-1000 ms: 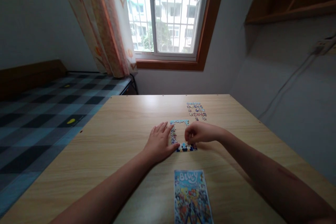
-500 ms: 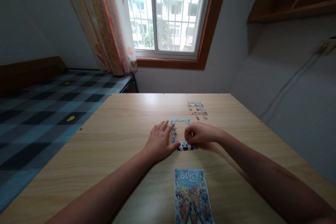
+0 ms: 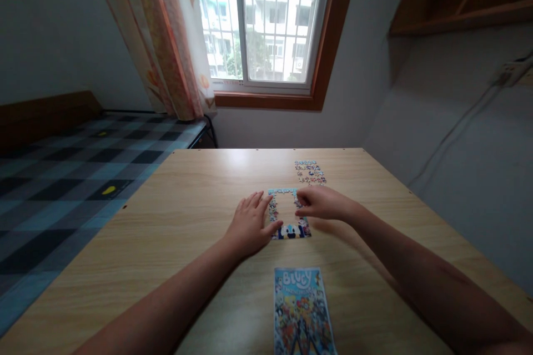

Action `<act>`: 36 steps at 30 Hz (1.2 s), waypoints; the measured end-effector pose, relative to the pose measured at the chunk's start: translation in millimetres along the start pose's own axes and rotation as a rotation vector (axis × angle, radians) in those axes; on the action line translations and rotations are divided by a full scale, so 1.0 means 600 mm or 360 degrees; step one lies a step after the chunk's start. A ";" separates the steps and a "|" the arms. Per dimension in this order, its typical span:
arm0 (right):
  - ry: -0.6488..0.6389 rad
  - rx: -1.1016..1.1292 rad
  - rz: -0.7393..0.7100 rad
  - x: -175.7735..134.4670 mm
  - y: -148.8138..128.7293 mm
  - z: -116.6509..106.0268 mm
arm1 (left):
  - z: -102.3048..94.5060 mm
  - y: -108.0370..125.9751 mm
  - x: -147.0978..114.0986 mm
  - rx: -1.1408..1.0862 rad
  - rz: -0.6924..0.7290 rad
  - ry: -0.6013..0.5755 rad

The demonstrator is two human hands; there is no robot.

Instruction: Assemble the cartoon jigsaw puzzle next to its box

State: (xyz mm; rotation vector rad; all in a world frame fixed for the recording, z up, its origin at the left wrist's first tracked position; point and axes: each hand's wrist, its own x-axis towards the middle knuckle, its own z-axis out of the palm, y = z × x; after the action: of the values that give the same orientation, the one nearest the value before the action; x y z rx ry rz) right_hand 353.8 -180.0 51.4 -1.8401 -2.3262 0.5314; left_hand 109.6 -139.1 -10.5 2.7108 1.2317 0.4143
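A partly built jigsaw puzzle (image 3: 291, 235) lies on the wooden table as a rectangular border, with bare tabletop inside it. Its bottom strip shows a blue cartoon face. My left hand (image 3: 252, 223) rests open and flat along the puzzle's left side, its thumb by the bottom-left corner and its fingertips beside the upper left edge. Over the right side of the border is my right hand (image 3: 320, 202). Its fingers are curled, with a gap between index finger and thumb, and no piece shows between them. The hand covers part of the right edge.
Loose puzzle pieces (image 3: 310, 172) lie in rows beyond my right hand. A "Bluey" picture sheet (image 3: 303, 310) is near me on the wooden table (image 3: 200, 205). A bed (image 3: 83, 177) with a checked cover stands to the left, and a window (image 3: 275, 22) is ahead.
My right hand has shifted a little away from me along the right edge, and its thumb and index finger have parted. More of the bottom strip shows. My left hand stays in place.
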 end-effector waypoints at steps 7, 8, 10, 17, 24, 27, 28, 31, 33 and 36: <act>-0.0272 -0.0181 0.0051 -0.008 -0.007 -0.007 | -0.002 0.000 0.000 0.0008 -0.0019 0.0003; -0.0278 -0.0204 0.0060 -0.008 -0.008 -0.004 | -0.003 0.000 0.000 0.0010 -0.0013 -0.0004; -0.0282 -0.0219 0.0052 -0.007 -0.009 0.002 | -0.005 0.001 -0.001 0.0014 0.0002 -0.0016; -0.0303 -0.0184 0.0004 -0.003 -0.004 0.002 | -0.002 -0.002 0.002 0.0045 0.0010 0.0001; -0.0346 -0.0048 -0.0009 0.005 0.001 0.007 | -0.003 -0.004 0.003 0.0079 0.0005 -0.0031; -0.0339 -0.0053 -0.0007 0.007 0.001 0.011 | -0.003 -0.005 0.004 0.0093 0.0000 -0.0028; -0.0334 -0.0052 -0.0014 0.007 0.000 0.011 | -0.002 -0.006 0.004 0.0094 0.0001 -0.0025; -0.0330 -0.0038 -0.0028 0.006 -0.001 0.010 | 0.004 -0.009 0.004 0.0096 0.0010 -0.0012; -0.0351 -0.0022 -0.0028 0.007 -0.001 0.008 | 0.008 -0.012 0.005 0.0095 0.0015 0.0019; -0.0366 -0.0010 -0.0021 0.008 -0.001 0.006 | 0.011 -0.015 0.005 0.0090 0.0026 0.0055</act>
State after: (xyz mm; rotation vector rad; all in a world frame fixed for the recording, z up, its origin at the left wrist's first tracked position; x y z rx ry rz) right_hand 351.0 -176.1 47.6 -1.8528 -2.4820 0.7726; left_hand 107.2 -131.2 -18.3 2.7742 1.2497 0.4366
